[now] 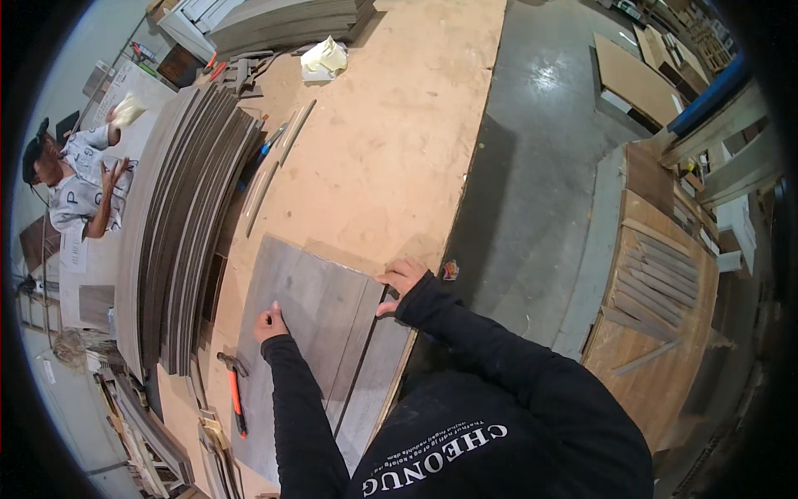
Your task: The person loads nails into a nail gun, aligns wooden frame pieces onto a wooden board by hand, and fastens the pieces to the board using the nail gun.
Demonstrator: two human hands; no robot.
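Grey wood-look flooring planks lie side by side on the workbench in front of me, with a dark gap between the top boards and the plank nearer the bench edge. My right hand grips the far right corner of a top plank, fingers over its end and thumb at the long edge by the gap. My left hand rests on the planks with curled fingers and the thumb up; whatever it may pinch is hidden. A hammer with an orange-red handle lies left of my left forearm.
Tall stacked planks line the bench's left side. Thin strips and a crumpled white wrapper lie farther up the bench. Across it, a person holds something pale. At right, strips lie on a wooden table.
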